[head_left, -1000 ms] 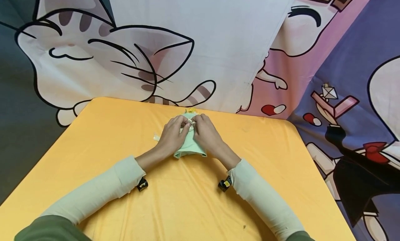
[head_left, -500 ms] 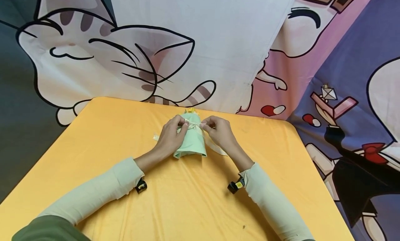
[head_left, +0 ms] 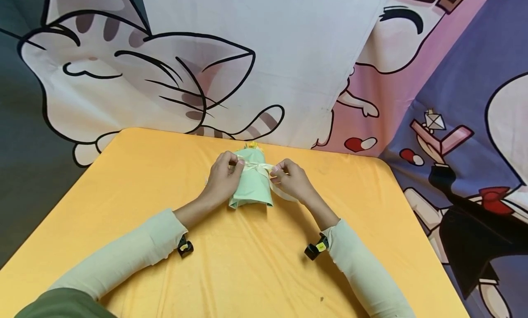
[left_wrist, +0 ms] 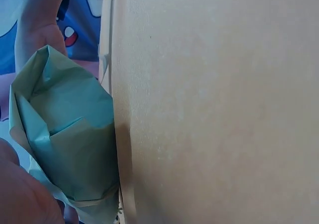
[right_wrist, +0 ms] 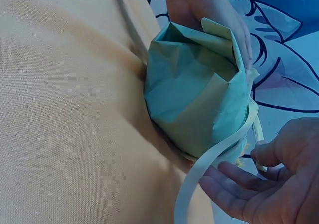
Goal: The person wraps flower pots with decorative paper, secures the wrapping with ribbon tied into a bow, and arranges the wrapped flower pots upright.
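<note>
A small bouquet in mint-green wrapping paper (head_left: 250,189) lies on the yellow-covered table, yellow flowers (head_left: 251,145) showing at its far end. A cream ribbon (head_left: 259,166) is tied round its middle in a bow. At the bow's left side, my left hand (head_left: 224,177) pinches the ribbon between thumb and fingertips. My right hand (head_left: 291,178) pinches the ribbon's right side, just off the paper. In the right wrist view a long ribbon tail (right_wrist: 192,184) hangs past my right fingers. The paper's folded open base (left_wrist: 65,109) faces the left wrist camera.
The yellow tablecloth (head_left: 231,267) spreads around the bouquet, its far edge close behind the flowers. A printed cartoon-cat backdrop (head_left: 165,89) hangs behind it. Dark wrist cameras (head_left: 316,247) sit below both cuffs.
My right hand has drawn away to the right from the knot, pulling the ribbon out. My left hand has shifted slightly left. The bow now shows between them; the bouquet stays in place.
</note>
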`<state>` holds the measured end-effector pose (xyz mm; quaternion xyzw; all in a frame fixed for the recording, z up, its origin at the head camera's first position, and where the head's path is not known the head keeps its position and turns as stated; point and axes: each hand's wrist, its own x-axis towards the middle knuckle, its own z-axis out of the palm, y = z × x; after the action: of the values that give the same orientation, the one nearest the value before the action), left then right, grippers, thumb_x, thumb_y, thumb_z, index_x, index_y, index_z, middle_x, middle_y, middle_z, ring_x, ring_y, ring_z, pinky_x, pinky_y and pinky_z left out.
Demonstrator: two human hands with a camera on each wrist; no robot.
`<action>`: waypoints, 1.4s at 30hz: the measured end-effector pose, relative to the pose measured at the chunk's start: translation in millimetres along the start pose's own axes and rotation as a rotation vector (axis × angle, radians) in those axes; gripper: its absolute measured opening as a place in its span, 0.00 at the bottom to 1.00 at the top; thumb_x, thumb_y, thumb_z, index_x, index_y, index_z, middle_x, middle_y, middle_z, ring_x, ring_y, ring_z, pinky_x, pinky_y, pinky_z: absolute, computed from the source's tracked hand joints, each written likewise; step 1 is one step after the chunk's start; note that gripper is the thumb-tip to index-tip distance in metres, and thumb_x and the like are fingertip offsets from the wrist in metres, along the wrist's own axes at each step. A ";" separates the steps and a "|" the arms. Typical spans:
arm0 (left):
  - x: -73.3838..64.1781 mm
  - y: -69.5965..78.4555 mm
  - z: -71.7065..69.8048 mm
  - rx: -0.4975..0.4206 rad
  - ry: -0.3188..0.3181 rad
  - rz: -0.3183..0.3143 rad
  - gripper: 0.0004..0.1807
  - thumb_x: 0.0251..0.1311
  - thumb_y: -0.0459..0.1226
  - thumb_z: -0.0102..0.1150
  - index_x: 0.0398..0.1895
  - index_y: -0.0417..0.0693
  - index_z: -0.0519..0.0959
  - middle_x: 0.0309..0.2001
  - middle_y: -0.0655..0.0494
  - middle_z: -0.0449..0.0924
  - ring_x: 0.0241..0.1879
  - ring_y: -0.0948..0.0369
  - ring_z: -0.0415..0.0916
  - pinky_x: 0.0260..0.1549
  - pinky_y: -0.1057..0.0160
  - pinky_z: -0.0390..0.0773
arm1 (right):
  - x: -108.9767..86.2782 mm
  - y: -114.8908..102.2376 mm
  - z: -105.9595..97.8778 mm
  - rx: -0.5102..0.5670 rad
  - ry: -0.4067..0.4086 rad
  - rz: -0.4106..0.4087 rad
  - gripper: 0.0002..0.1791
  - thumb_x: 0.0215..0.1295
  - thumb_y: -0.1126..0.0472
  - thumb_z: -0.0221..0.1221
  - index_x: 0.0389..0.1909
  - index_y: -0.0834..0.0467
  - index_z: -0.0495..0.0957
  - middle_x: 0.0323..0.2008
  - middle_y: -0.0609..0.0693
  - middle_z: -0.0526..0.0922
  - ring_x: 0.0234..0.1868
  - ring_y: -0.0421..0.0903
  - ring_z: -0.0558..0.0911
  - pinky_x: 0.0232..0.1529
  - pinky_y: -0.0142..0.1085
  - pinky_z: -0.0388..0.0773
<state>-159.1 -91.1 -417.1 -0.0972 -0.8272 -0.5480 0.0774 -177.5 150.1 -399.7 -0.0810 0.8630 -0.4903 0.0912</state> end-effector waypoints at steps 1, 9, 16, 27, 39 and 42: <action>-0.1 -0.6 -1.1 -0.002 0.003 -0.009 0.13 0.90 0.43 0.50 0.51 0.41 0.73 0.58 0.42 0.77 0.60 0.47 0.79 0.60 0.49 0.83 | -0.2 0.1 -0.3 0.022 -0.004 0.010 0.13 0.93 0.56 0.52 0.55 0.64 0.75 0.59 0.66 0.89 0.61 0.61 0.92 0.62 0.50 0.92; -0.6 0.0 -9.1 -0.026 0.030 -0.086 0.15 0.90 0.44 0.49 0.55 0.39 0.74 0.61 0.39 0.81 0.65 0.44 0.81 0.61 0.46 0.85 | 0.6 2.8 -0.4 0.205 -0.057 0.133 0.15 0.94 0.55 0.47 0.59 0.65 0.69 0.60 0.72 0.89 0.57 0.60 0.93 0.64 0.50 0.91; -3.0 -3.7 -10.0 -0.038 0.032 -0.149 0.16 0.90 0.46 0.50 0.54 0.40 0.74 0.65 0.38 0.82 0.67 0.43 0.80 0.65 0.44 0.84 | -0.2 4.6 4.2 0.359 -0.070 0.216 0.12 0.95 0.59 0.41 0.59 0.65 0.65 0.63 0.74 0.85 0.46 0.47 0.91 0.50 0.37 0.91; -3.4 -12.7 -12.0 -0.101 0.054 -0.228 0.14 0.89 0.44 0.52 0.53 0.40 0.75 0.62 0.39 0.86 0.61 0.49 0.83 0.53 0.60 0.81 | 4.7 11.2 10.1 0.459 -0.017 0.258 0.14 0.92 0.68 0.40 0.67 0.71 0.63 0.60 0.73 0.86 0.39 0.43 0.91 0.47 0.35 0.92; -2.9 -16.3 -9.2 -0.250 0.062 -0.294 0.11 0.89 0.39 0.51 0.52 0.38 0.74 0.60 0.36 0.86 0.54 0.54 0.82 0.46 0.72 0.79 | 8.1 16.2 11.9 0.476 -0.013 0.282 0.17 0.93 0.64 0.40 0.69 0.73 0.64 0.49 0.61 0.89 0.38 0.42 0.90 0.45 0.33 0.91; -2.4 -16.5 -8.6 -0.268 0.073 -0.304 0.11 0.90 0.39 0.51 0.52 0.38 0.74 0.61 0.35 0.86 0.55 0.54 0.82 0.47 0.71 0.79 | 10.0 16.3 12.2 0.491 -0.014 0.294 0.17 0.93 0.65 0.40 0.68 0.73 0.65 0.46 0.59 0.89 0.37 0.41 0.90 0.43 0.32 0.90</action>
<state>-160.6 -105.4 -429.0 0.0395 -0.7488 -0.6615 0.0102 -185.1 145.9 -420.7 0.0660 0.7203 -0.6656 0.1839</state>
